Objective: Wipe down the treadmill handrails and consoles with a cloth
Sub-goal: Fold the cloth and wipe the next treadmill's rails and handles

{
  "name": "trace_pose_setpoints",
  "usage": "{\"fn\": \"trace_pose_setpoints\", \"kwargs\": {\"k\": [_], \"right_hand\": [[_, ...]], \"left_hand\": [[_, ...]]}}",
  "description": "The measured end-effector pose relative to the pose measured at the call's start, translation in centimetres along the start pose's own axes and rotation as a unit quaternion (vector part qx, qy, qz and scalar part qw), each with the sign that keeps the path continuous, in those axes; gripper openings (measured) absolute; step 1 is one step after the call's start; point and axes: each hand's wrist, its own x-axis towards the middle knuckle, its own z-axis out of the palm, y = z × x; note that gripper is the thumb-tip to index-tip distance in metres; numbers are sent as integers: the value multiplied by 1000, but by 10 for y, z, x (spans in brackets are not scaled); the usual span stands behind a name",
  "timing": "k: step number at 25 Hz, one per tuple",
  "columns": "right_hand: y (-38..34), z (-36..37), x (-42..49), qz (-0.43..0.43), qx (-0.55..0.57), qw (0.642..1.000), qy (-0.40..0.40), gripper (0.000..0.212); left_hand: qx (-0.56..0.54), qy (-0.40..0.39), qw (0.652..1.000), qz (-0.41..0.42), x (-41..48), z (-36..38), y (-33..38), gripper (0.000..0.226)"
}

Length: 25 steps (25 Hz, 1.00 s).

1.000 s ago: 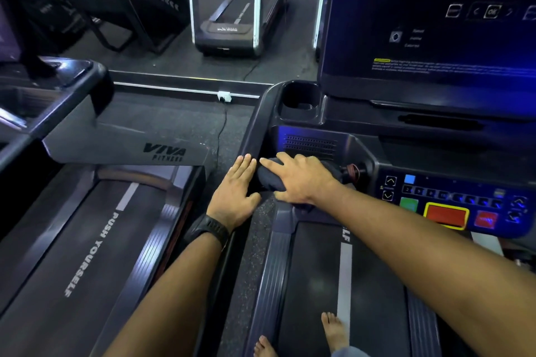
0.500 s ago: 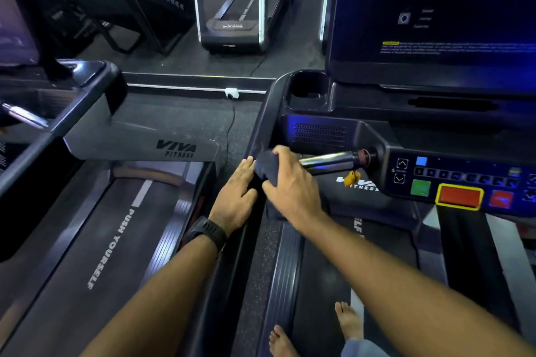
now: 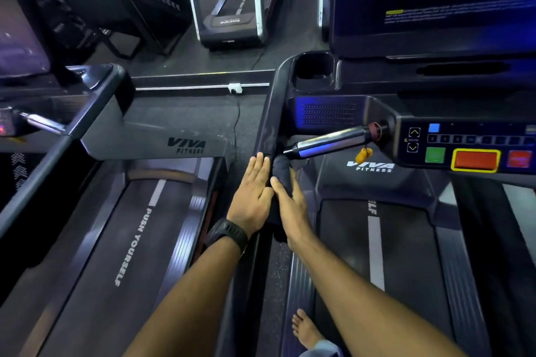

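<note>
Grey floor (image 3: 185,113) borders the black handrail (image 3: 268,124) below its cup recess (image 3: 314,66). Left grip (image 3: 252,194) lies released there; right grip (image 3: 291,203) clasps dark cloth (image 3: 280,165).

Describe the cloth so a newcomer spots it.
From the right treadmill's console, follow its left handrail toward the viewer. The cloth sits on it below the chrome grip's tip, held by the right hand. It alone is dark, soft and wrinkled.

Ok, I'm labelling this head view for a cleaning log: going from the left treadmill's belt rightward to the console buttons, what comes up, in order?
Neighbouring treadmill belt → left hand → dark cloth → chrome grip bar → yellow tag → green button → yellow-framed red button.
</note>
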Motion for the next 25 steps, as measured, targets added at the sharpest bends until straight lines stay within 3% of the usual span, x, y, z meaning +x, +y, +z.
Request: {"fn": "trace_pose_setpoints", "kwargs": {"k": [2,6,9,11,15,17,19,20,22,25], "right_hand": [[3,-1,9,-21,17,1000,14,57],[26,-3,8,41,45,998,-6,48],[15,2,1,-48,-40,998,9,65],[-2,5,15,-89,-97,991,36,64],[-9,6,10,-44,-32,998,36,59],[-21,2,5,-127,-128,983,39,59],[-33,0,23,-233,-306,920,70,60],[-44,2,35,-245,-380,889,76,61],[-66,13,51,-198,-462,863,47,64],[-81,23,52,-132,-475,870,19,64]], "left_hand": [[-2,0,1000,-4,0,0,0,69],[14,0,1000,3,-1,1,-4,72],[3,25,1000,-4,-3,2,-6,69],[-31,46,997,-48,-6,2,-5,68],[7,34,999,-31,-16,2,-7,69],[5,34,999,-28,-14,1,-8,68],[17,23,999,-26,-16,2,-8,66],[31,15,999,-23,-18,3,-8,66],[49,9,999,-18,-24,4,-8,68],[52,10,998,-27,-33,5,-7,69]]}}
